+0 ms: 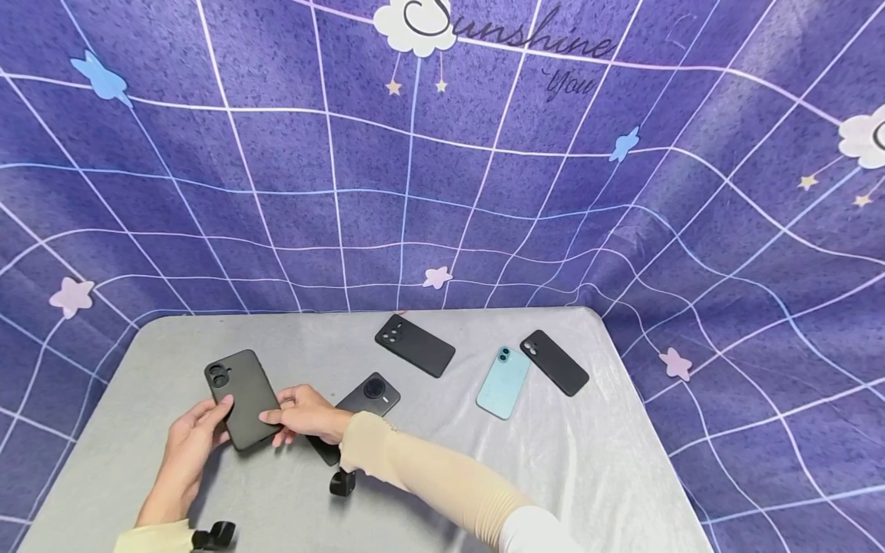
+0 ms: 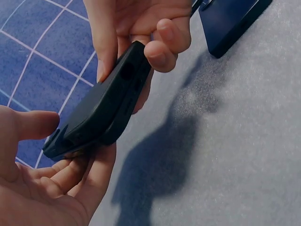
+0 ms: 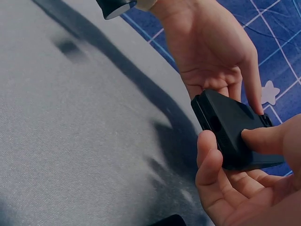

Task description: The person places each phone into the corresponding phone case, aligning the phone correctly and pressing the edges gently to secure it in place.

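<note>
Both hands hold a black phone case (image 1: 243, 407) above the left part of the table, its back with two camera rings facing up in the head view. My left hand (image 1: 190, 442) grips its left long side, thumb on the back and fingers beneath. On the right long side, near the lower corner, my right hand (image 1: 311, 415) pinches it between thumb and fingers. In the left wrist view the case (image 2: 106, 101) shows its end with port cutouts and a seam between two layers. The right wrist view shows the same layered edge on the case (image 3: 225, 127).
A dark phone (image 1: 362, 398) with a round camera lies partly under my right wrist. Farther back is a black phone case (image 1: 418, 347). To the right lie a teal phone (image 1: 503, 388) and another black phone case (image 1: 556, 365). A purple patterned cloth (image 1: 366, 169) hangs behind the grey table (image 1: 588, 476).
</note>
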Action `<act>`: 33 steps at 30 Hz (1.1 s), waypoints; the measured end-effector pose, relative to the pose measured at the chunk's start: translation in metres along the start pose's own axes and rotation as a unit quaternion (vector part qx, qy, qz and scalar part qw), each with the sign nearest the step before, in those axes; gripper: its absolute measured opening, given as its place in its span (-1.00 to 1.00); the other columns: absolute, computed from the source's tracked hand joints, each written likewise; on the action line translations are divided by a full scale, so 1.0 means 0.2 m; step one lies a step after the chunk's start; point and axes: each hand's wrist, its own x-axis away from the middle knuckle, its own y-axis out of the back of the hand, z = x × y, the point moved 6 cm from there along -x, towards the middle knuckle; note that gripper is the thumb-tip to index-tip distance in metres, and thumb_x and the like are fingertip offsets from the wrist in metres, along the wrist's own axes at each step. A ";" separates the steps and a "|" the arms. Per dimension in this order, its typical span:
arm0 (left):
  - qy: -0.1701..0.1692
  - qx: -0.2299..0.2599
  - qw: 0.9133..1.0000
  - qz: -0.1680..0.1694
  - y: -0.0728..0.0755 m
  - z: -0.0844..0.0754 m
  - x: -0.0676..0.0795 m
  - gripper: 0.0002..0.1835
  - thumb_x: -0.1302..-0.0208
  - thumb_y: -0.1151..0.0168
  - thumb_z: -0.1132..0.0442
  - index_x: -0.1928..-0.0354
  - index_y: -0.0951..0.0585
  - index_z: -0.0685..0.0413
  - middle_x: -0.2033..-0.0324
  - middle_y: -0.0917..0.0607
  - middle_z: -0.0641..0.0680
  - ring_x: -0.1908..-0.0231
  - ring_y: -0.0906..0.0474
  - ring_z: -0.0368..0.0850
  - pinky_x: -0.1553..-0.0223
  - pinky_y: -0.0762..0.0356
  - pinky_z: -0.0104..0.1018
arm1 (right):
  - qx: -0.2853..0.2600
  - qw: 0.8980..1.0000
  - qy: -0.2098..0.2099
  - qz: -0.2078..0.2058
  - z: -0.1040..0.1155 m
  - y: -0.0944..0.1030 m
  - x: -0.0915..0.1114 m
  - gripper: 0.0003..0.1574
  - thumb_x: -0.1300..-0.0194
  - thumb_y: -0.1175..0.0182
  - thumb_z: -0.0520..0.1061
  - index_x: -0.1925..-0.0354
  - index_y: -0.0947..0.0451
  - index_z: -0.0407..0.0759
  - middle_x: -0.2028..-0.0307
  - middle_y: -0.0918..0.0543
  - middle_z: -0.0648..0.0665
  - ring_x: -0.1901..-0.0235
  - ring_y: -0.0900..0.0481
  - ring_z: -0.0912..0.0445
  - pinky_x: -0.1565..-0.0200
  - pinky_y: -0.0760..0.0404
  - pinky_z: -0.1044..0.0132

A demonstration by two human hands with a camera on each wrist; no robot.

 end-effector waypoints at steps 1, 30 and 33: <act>0.004 0.002 1.000 -0.001 0.00 0.00 0.00 -0.78 -0.61 -0.26 0.03 0.04 -0.63 0.02 0.34 -0.71 -0.32 0.28 -0.62 -0.47 0.24 -0.64 -0.58 | 0.003 1.000 -0.001 -0.001 0.00 0.00 0.00 -0.80 -0.48 -0.36 -0.26 0.30 -0.56 -0.09 0.63 -0.64 -0.10 0.70 -0.53 0.17 0.63 -0.49 0.43; -0.007 0.115 0.989 0.094 0.11 -0.04 0.01 -0.55 -0.74 0.14 -0.17 0.23 -0.71 -0.32 0.50 -0.82 0.13 0.52 -0.81 -0.02 0.40 -0.82 -0.01 | 0.084 0.989 -0.030 0.119 0.04 0.04 0.01 -0.89 -0.50 -0.34 -0.27 0.03 -0.68 -0.18 0.62 -0.55 -0.10 0.69 -0.57 0.14 0.58 -0.52 0.43; -0.004 0.111 0.990 0.088 0.12 -0.03 0.02 -0.53 -0.74 0.11 -0.15 0.26 -0.72 -0.28 0.51 -0.81 0.14 0.52 -0.81 -0.02 0.39 -0.82 0.00 | 0.094 0.988 -0.027 0.122 0.04 0.04 0.01 -0.94 -0.50 -0.33 -0.27 0.12 -0.67 -0.13 0.63 -0.55 -0.10 0.68 -0.56 0.14 0.57 -0.53 0.43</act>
